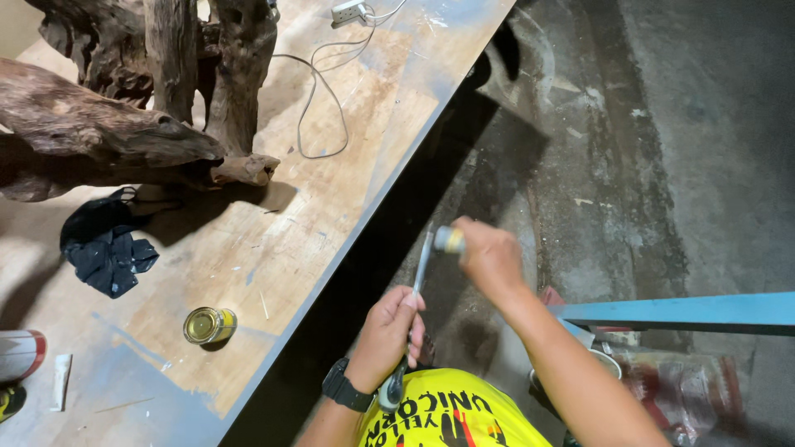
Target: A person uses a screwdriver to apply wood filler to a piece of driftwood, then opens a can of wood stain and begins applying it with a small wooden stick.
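Observation:
My left hand (389, 331) grips the lower part of a thin grey metal tool (421, 273) that runs up toward my right hand; a rounded grey end (391, 391) of it sticks out below my fist near my yellow shirt (447, 418). My right hand (490, 258) is closed around a small cylinder with a yellow band (450, 240) at the tool's upper end. Both hands are off the edge of the plywood table (315, 207), above the concrete floor (629, 149). A black watch (345, 386) is on my left wrist.
A large driftwood piece (141, 108) stands on the table's far left. Near it lie a dark cloth (106, 246), a small open yellow tin (209, 324), a white cable (327, 91) leading to a power strip (350, 11), and a small white tube (60, 382). A blue bar (679, 310) crosses at right.

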